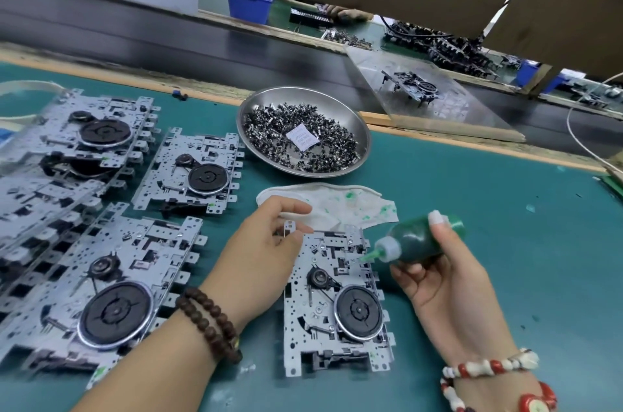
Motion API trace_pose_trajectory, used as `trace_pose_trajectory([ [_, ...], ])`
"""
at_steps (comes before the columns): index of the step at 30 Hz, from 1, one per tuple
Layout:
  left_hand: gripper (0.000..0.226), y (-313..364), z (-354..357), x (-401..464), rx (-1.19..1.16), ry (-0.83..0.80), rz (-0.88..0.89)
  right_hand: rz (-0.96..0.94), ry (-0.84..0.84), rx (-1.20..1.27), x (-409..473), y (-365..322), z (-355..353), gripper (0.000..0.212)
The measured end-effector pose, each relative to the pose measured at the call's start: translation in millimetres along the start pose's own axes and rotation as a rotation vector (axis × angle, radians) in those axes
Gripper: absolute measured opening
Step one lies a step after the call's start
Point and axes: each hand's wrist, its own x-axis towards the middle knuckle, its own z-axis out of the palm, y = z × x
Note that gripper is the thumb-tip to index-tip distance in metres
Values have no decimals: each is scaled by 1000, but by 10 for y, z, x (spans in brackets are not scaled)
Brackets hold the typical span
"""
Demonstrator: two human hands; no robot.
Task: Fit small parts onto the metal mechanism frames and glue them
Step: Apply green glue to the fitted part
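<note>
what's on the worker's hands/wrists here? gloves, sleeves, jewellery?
No gloves, no sleeves in view: both forearms are bare. The left hand has a double-wrapped bracelet of dark brown round beads at the wrist. The right hand has a red-and-white bead bracelet at the wrist, with a larger round red piece near the frame's bottom edge. Fingernails are longish and pale.

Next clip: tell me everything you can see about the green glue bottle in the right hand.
The glue bottle is a small squeeze bottle of translucent plastic, filled with dark green liquid, with a whitish collar and a thin green nozzle. The right hand holds it tilted, nearly on its side, thumb on top and fingers curled beneath. The nozzle tip points down-left at the upper right part of the metal frame lying on the green mat.
</note>
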Motion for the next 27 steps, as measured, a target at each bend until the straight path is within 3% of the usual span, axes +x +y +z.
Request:
trace_pose_trajectory([
  [10,34,18,11,1,-48,71,38,-40,82,98,28,7,-5,19],
  [17,29,21,6,-2,44,51,64,24,-34,15,26,35,-26,34],
  [21,38,18,-2,-10,81,37,74,14,-70,-2,8,50,10,21],
  [27,36,37,0,-20,235,63,129,-13,-40,2,-3,54,23,20],
])
